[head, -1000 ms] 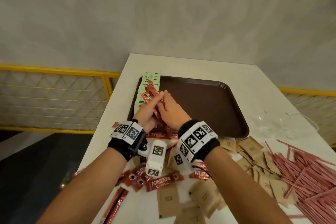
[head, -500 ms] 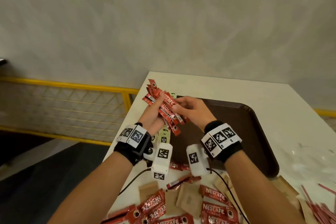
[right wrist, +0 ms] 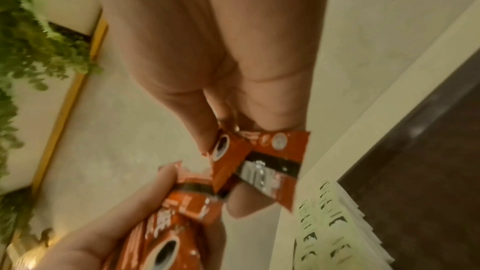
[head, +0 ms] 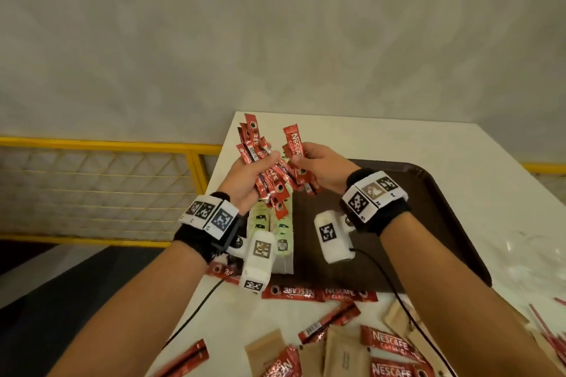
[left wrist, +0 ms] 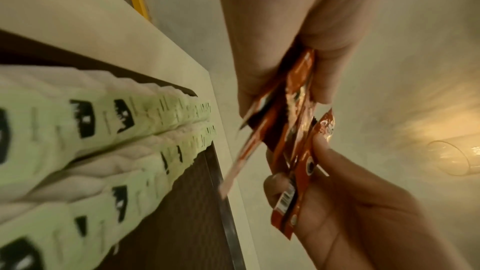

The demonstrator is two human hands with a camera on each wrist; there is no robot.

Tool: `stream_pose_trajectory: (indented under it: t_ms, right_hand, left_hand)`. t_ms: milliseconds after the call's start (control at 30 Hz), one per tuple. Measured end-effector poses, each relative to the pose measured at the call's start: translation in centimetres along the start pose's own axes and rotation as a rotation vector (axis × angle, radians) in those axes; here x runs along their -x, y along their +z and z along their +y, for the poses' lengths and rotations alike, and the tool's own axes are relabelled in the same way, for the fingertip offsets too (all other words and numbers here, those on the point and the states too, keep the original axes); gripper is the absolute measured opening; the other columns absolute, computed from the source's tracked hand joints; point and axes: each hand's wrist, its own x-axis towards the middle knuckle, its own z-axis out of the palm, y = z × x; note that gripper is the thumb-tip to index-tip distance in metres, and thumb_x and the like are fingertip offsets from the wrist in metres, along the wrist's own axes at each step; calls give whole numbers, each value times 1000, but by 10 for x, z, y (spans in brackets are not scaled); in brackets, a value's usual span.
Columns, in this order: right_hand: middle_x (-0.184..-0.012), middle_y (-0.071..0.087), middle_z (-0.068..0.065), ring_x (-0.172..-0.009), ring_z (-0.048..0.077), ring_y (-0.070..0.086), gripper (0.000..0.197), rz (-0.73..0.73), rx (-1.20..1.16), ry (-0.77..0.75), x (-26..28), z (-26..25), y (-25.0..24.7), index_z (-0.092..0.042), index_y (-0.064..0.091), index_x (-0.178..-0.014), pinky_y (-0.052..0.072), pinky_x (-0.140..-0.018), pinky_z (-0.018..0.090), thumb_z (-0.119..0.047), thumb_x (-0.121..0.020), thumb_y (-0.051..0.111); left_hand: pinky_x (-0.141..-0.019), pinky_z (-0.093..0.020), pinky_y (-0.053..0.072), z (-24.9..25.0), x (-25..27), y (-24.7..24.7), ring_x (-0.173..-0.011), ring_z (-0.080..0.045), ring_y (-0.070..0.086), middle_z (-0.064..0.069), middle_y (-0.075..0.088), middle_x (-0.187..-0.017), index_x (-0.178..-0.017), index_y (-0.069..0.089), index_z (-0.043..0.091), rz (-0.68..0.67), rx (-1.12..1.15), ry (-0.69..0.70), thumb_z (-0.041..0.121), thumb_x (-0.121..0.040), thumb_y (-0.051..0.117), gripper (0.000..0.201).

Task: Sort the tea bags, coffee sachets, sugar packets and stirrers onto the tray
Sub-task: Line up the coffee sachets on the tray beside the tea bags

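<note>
Nearest edge of white table (head: pixel 361 144): loose red foil coffee sachets (head: pixel 318 294) lying flat at mixed angles, among flat brown paper sugar packets (head: pixel 346 358); thin red stirrers (head: pixel 548 340) at far right, mostly cut off.

Next back, dark brown plastic tray (head: pixel 441 223), rounded corners, raised rim. Inside, along its left side: pale green tea bags (head: pixel 283 236) in two overlapped rows, running front to back. Rest of tray floor hidden or bare; can't tell more.

Above tray's left side, both hands raised. Left hand (head: pixel 245 177): fingers curled round a fanned bundle of coffee sachets (head: pixel 269 174), long axes roughly upright, tops leaning a bit left, lower ends hanging toward tea bags. Right hand (head: pixel 321 171): thumb + fingers pinch a few sachets, one single sachet (head: pixel 294 144) standing upright, top tilted slightly left, glossy crinkled foil w/ white lettering. The two bunches touch or overlap between the hands.

Beyond: yellow railing w/ mesh (head: pixel 101 180) at left, then pale wall.
</note>
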Motion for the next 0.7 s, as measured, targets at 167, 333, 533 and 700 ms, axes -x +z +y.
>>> stream_pose_trajectory:
  t_ms: [167, 333, 533, 700]
  right_hand:
    - [-93, 60, 8, -79, 19, 60, 18, -44, -412, 35, -17, -3, -6, -8, 53, -106, 54, -58, 25, -7, -100, 35]
    - [-89, 60, 8, -77, 18, 60, 19, -72, -544, -11, -27, -6, -5, -7, 51, -104, 53, -74, 34, 0, -98, 35]
    - [-102, 62, 7, -92, 19, 62, 23, 29, -217, -34, -22, 0, 4, -7, 52, -119, 51, -84, 33, -7, -97, 44]
    - [-108, 63, 14, -98, 22, 61, 28, 58, -263, -25, -14, 8, -1, 1, 54, -121, 50, -90, 35, -9, -96, 48]
  left_hand:
    - [-68, -35, 59, 8, -21, -3, -72, -21, 70, -10, 60, -79, -88, 51, 9, 83, -15, -30, 6, -91, 54, 5]
    - [-59, -26, 54, 1, -29, 8, -62, -12, 60, -2, 62, -80, -113, 59, 6, 34, -132, -43, 27, -90, 58, 31]
    - [-77, -35, 57, -4, -35, 12, -97, -23, 67, -15, 66, -113, -128, 52, 6, 43, -8, -86, 36, -98, 41, 44]
    - [-83, -36, 53, -9, -31, 13, -95, -22, 65, -13, 64, -111, -129, 50, 5, 23, -21, -95, 21, -99, 41, 35]
